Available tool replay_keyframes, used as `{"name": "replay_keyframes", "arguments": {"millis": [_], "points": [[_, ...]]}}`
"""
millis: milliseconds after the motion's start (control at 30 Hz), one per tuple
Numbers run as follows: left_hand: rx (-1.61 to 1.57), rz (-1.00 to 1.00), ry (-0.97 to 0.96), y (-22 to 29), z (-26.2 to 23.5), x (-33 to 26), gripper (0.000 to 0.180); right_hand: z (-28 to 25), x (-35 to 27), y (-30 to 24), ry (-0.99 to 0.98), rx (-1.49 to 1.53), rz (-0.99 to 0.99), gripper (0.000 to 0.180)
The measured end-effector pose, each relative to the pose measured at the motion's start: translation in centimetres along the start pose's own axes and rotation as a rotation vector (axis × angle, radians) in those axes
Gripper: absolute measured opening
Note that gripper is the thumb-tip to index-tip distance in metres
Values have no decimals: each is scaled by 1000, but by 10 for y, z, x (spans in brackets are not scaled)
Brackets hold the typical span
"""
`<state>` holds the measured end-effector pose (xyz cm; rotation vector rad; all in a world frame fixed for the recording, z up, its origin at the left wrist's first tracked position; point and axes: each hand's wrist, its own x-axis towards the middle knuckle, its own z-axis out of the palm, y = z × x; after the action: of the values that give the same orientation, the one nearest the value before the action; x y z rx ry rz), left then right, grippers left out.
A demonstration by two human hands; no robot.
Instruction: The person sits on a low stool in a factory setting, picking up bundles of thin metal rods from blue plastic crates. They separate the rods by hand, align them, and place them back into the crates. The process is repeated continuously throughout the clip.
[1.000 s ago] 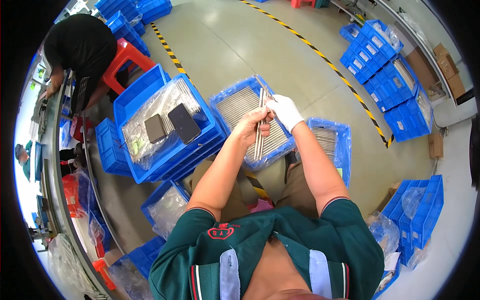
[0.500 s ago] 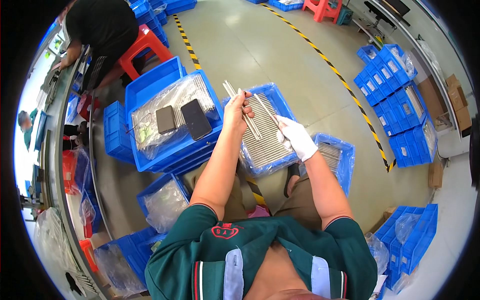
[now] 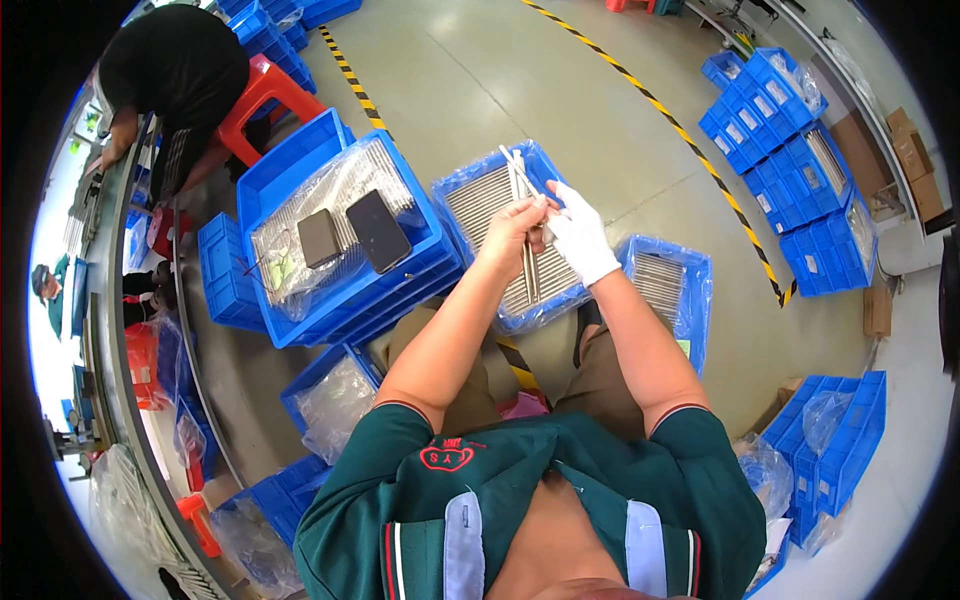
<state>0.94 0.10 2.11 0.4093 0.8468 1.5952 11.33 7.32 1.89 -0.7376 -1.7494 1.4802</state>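
Both hands — bare left hand (image 3: 512, 232), gloved right hand (image 3: 578, 232) — have fingers clamped on thin metal rods (image 3: 522, 185) above a blue bin (image 3: 470, 195) of rods.

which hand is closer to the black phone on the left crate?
Left. The bare left hand is just right of the black phone lying on the plastic-covered blue crate. The gloved right hand sits farther right, beyond the left hand; both hold thin metal strips.

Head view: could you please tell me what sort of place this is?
Probably a factory floor: stacked blue bins, yellow-black floor tape, and a left hand holding thin metal rods.
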Motion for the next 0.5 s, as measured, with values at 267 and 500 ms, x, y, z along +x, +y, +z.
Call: {"name": "replay_keyframes", "arguments": {"millis": [267, 500], "points": [[23, -28, 169, 2, 3, -1, 18, -20, 1, -21, -158, 40, 406, 37], [-24, -230, -162, -9, 3, -8, 23, -39, 32, 2, -168, 257, 405, 24]]}}
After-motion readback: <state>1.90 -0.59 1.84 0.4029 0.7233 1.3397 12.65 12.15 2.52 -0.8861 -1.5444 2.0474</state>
